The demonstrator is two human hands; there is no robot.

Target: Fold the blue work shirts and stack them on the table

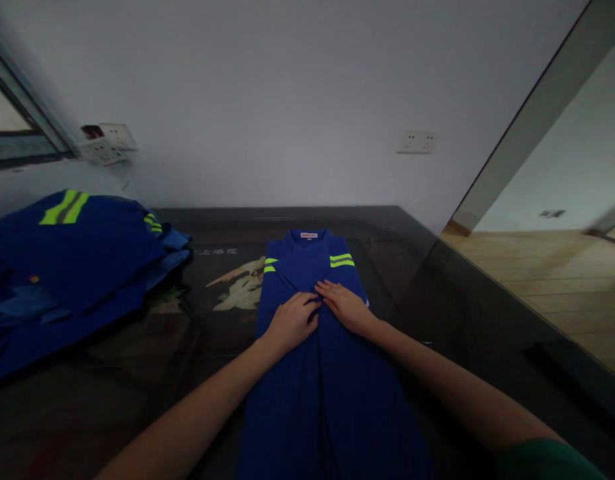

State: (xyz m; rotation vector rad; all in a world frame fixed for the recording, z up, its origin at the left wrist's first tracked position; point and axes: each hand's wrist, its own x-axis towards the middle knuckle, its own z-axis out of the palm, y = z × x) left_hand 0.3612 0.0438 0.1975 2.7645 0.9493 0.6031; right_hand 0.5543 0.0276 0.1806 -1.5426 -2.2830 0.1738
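Tabletop (437, 287) reads "上…花"; hands (293, 319) (350, 309) touch labelled garment (360, 380).

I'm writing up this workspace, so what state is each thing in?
Blue garment: laid out lengthwise, collar end away from the person
Collar label: facing up
Left hand: resting on the garment, fingers bent
Right hand: resting on the garment, fingers extended
Clothes pile: loosely heaped
Wall socket on the right: nothing plugged in
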